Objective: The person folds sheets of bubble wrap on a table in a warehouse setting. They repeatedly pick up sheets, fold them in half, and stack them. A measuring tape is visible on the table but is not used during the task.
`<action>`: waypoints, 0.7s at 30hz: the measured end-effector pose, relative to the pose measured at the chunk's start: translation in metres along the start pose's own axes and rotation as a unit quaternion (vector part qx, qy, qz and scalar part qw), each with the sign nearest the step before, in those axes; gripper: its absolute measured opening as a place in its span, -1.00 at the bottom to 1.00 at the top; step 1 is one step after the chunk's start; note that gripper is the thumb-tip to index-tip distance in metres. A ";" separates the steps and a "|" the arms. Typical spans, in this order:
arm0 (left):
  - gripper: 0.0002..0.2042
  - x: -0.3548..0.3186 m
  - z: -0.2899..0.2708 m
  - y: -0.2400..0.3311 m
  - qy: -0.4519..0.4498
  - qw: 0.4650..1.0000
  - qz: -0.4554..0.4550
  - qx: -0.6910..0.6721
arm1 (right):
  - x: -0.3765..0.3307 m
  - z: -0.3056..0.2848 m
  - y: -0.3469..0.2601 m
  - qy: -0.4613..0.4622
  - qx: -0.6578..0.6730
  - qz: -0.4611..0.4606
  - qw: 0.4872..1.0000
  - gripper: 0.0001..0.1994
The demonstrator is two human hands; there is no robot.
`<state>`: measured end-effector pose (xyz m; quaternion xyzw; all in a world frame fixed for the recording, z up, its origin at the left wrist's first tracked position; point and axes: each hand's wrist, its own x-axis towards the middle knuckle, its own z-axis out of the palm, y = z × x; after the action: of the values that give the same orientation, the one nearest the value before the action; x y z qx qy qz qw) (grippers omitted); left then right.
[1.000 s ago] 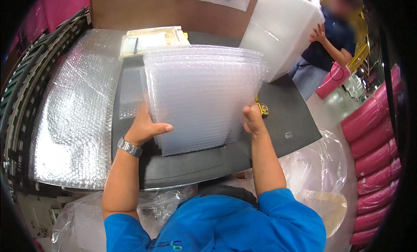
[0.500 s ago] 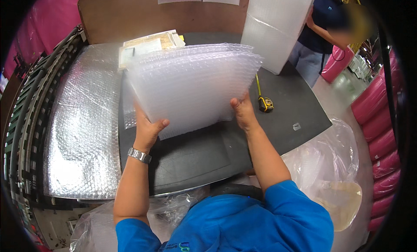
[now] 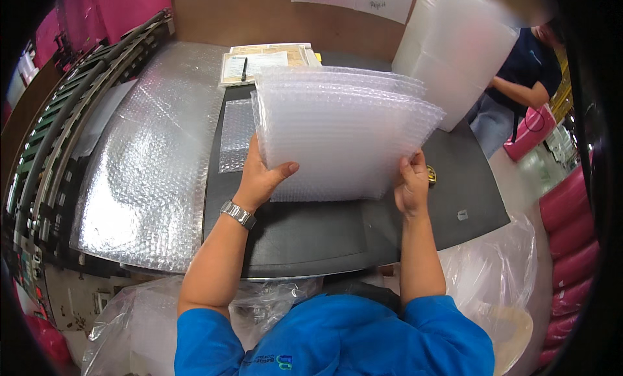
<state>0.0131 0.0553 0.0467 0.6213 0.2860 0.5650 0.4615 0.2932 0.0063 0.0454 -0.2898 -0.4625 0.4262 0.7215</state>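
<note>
A stack of clear bubble wrap sheets (image 3: 344, 142) is held up, tilted, over the dark table mat, its far edges fanned apart. My left hand (image 3: 265, 175) grips its left side, thumb lying across the front sheet and fingers hidden behind. At the right edge my right hand (image 3: 411, 182) pinches the stack between thumb and fingers. Under and behind the stack, another bubble wrap piece (image 3: 235, 137) lies flat on the mat. A tape measure (image 3: 431, 175) shows partly beyond my right hand.
On the left, a long bubble wrap sheet (image 3: 146, 175) lies beside a roller conveyor (image 3: 48, 142). Papers with a pen (image 3: 244, 70) rest at the back. A tall stack of wrapped white material (image 3: 448, 55) stands back right, a co-worker (image 3: 529, 71) beside it. Clear plastic (image 3: 500, 259) hangs right.
The bubble wrap stack has been turned more level between my hands, with its left side raised. My view has shifted left, and the co-worker's arm has come lower beside the white stack.
</note>
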 end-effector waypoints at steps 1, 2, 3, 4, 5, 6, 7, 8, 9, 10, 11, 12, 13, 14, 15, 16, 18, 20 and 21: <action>-0.22 0.000 -0.001 0.003 -0.002 1.000 -0.008 -0.014 | -0.001 0.004 -0.012 -0.017 0.009 0.040 0.999 -0.65; -0.20 0.000 -0.002 0.005 -0.005 0.999 -0.016 -0.028 | 0.001 0.007 -0.020 -0.019 -0.021 0.031 0.999 -0.61; -0.21 0.000 -0.002 0.005 -0.010 0.999 -0.014 -0.028 | 0.003 0.010 -0.026 -0.019 -0.050 0.022 0.998 -0.58; -0.21 -0.001 -0.001 0.004 -0.016 0.999 -0.011 -0.028 | 0.005 0.012 -0.033 -0.020 -0.081 0.012 0.996 -0.54; -0.22 -0.001 0.000 0.003 -0.026 0.999 -0.010 -0.029 | 0.008 0.014 -0.040 -0.012 -0.100 -0.005 0.995 -0.40; -0.23 -0.002 0.001 0.001 -0.043 0.998 -0.017 -0.031 | 0.010 0.016 -0.046 -0.019 -0.111 -0.015 0.993 -0.38; -0.24 -0.002 0.001 -0.002 -0.061 0.997 -0.025 -0.034 | 0.012 0.018 -0.052 -0.025 -0.123 -0.026 0.992 -0.36; -0.25 -0.001 0.002 -0.002 -0.084 0.995 -0.031 -0.036 | 0.013 0.019 -0.058 -0.027 -0.134 -0.038 0.990 -0.34; -0.25 -0.002 0.004 0.000 -0.075 0.993 -0.059 -0.070 | 0.014 0.022 -0.061 -0.036 -0.118 -0.033 0.992 -0.36; -0.25 -0.004 0.006 0.003 -0.068 0.988 -0.086 -0.104 | 0.015 0.027 -0.063 -0.044 -0.102 -0.028 0.993 -0.38; -0.25 -0.004 0.007 0.005 -0.060 0.982 -0.115 -0.136 | 0.017 0.030 -0.065 -0.052 -0.084 -0.023 0.995 -0.40; -0.27 -0.004 0.007 0.004 -0.050 0.981 -0.117 -0.148 | 0.020 0.033 -0.070 -0.053 -0.108 -0.005 0.993 -0.45; -0.29 -0.004 0.007 0.002 -0.040 0.979 -0.120 -0.160 | 0.025 0.034 -0.075 -0.053 -0.132 0.014 0.990 -0.49; -0.31 -0.004 0.006 0.000 -0.028 0.977 -0.125 -0.170 | 0.031 0.033 -0.078 -0.053 -0.153 0.036 0.986 -0.52; -0.31 -0.004 0.006 0.000 -0.022 0.975 -0.134 -0.175 | 0.039 0.027 -0.084 -0.065 -0.230 0.036 0.970 -0.64; -0.32 -0.004 0.007 0.000 -0.015 0.973 -0.142 -0.180 | 0.046 0.027 -0.090 -0.054 -0.252 0.040 0.965 -0.66; -0.32 -0.002 0.007 -0.001 -0.011 0.969 -0.156 -0.193 | 0.062 0.035 -0.108 -0.038 -0.296 0.046 0.953 -0.71; -0.33 -0.001 0.006 -0.001 -0.019 0.963 -0.168 -0.208 | 0.078 0.025 -0.119 -0.042 -0.277 0.063 0.958 -0.72; -0.32 0.000 0.005 -0.002 -0.012 0.961 -0.176 -0.212 | 0.083 0.021 -0.124 -0.047 -0.267 0.073 0.960 -0.72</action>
<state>0.0185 0.0546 0.0453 0.4554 0.2591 0.5151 0.6783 0.3342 0.0222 0.1896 -0.4842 -0.5707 0.3516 0.5623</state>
